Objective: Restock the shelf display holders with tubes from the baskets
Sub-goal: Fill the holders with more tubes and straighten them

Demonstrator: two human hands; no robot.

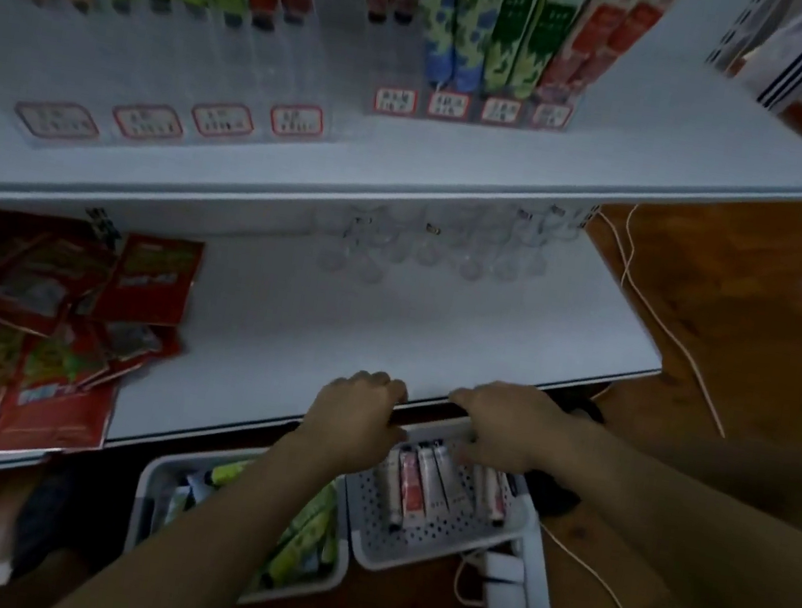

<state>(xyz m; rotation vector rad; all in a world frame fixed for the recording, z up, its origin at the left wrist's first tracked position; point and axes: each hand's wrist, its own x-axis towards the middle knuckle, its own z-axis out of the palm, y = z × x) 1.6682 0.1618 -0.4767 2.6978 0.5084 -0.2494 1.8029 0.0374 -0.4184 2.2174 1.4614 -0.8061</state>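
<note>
A white perforated basket sits on the floor under the lower shelf and holds several pink and white tubes. My right hand hangs over its far end, fingers curled down onto the tubes' tops. My left hand is beside it at the shelf's front edge, fingers curled; what it holds is hidden. To the left, a second white basket holds green tubes. On the upper shelf, clear display holders carry upright tubes, with an empty slot.
Red snack packets lie piled at the lower shelf's left. Empty clear holders stand at its back. A white power strip and pale cables lie on the wooden floor to the right.
</note>
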